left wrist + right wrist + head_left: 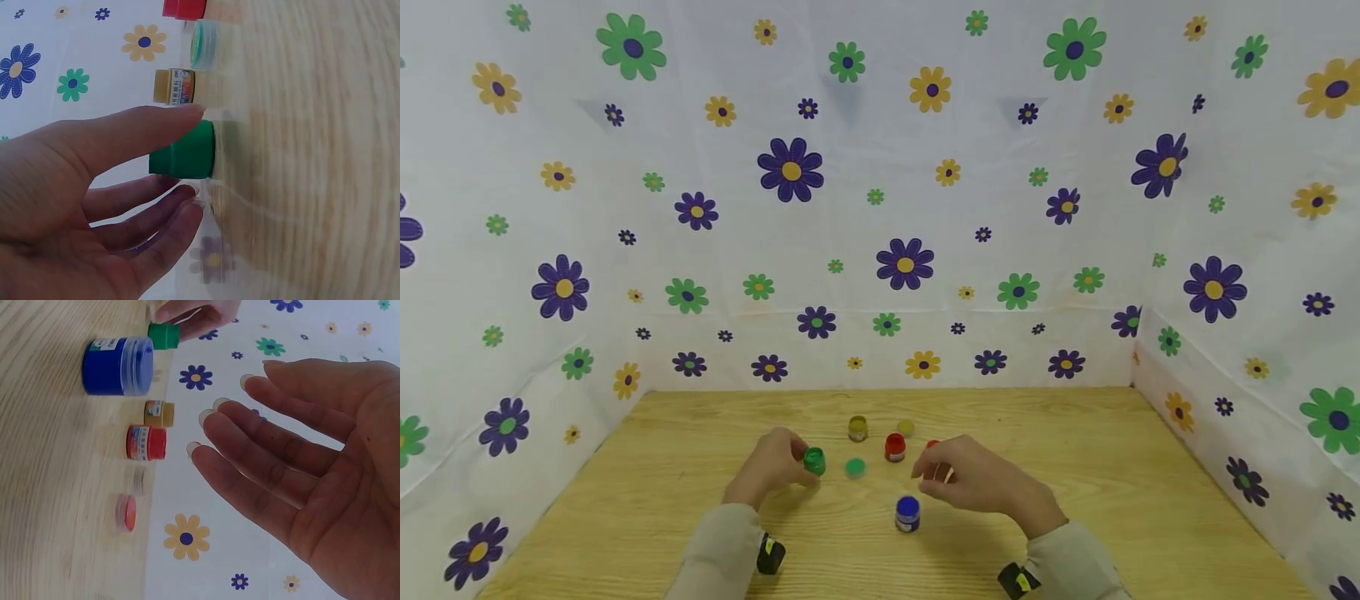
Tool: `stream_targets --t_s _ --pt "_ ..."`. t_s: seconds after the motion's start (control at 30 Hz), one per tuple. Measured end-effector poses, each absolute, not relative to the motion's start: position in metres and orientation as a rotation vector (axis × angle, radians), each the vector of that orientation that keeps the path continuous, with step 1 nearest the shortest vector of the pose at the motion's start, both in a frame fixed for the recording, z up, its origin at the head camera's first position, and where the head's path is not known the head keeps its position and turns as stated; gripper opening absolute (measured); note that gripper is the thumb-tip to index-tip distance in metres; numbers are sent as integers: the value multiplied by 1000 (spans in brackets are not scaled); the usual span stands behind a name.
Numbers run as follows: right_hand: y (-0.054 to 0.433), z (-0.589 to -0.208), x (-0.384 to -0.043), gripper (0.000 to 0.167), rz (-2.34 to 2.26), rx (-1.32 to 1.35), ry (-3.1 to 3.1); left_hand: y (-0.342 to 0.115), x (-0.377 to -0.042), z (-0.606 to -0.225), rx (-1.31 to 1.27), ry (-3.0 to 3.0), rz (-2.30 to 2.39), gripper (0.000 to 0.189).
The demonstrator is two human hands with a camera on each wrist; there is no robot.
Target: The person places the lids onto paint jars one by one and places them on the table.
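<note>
Green jar (815, 462), uncapped, at the left of the group and apparently resting on the table (700, 433); thumb and fingers of the left hand (772, 461) pinch its sides. The right hand (973, 475), fingers loosely bent and holding nothing, hangs beside the capped blue jar (907, 514). The green lid (855, 468) lies near. A tilted grip could spill the green jar; a low sweep of the right hand could topple the uncapped red jar (895, 447). Pale wood-grain surface; flower-printed white cloth (850, 225) encloses left, back and right.
</note>
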State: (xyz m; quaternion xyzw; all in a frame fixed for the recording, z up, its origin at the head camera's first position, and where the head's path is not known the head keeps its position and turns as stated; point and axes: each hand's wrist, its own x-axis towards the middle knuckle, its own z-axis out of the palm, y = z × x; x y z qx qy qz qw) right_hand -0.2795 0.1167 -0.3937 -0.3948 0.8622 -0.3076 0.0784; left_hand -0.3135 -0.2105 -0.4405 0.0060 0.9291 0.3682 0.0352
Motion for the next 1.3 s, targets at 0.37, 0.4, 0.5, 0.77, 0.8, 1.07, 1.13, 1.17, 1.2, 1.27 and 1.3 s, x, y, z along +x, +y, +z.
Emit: stream_targets --t_s 0.37,0.4,0.5,0.77,0.8,1.07,1.13,1.17,1.2,1.27,1.3 --pt "81 -379 -291 14 -742 -1398 2620 -206 -323 -455 39 2876 1184 31" --pt "77 -378 -293 14 -719 -1403 2629 -207 -323 -456 43 2878 1184 31" --pt "63 -376 -301 15 -675 -1403 2638 -207 -323 -455 48 2887 1170 32" --pt "18 -384 -323 14 -572 -1242 2661 -203 -313 -441 34 2895 1183 32" --pt "13 -385 -325 15 -537 -1218 2669 -203 -311 -439 37 2900 1179 32" --pt "-20 -393 -337 20 -310 -1012 2737 -207 -304 -427 63 2926 1169 33" --pt "-25 -396 -338 22 -272 -922 2748 -209 -302 -427 68 2925 1174 33" --pt "-27 -397 -337 22 -263 -877 2748 -210 -302 -427 67 2922 1177 33" --pt "-28 -398 -337 22 -255 -837 2748 -210 -301 -426 61 2917 1182 32" --pt "-32 -401 -336 21 -219 -800 2753 -211 -300 -426 47 2908 1187 31" --pt "-33 -402 -335 18 -189 -808 2764 -212 -299 -425 43 2904 1190 31"
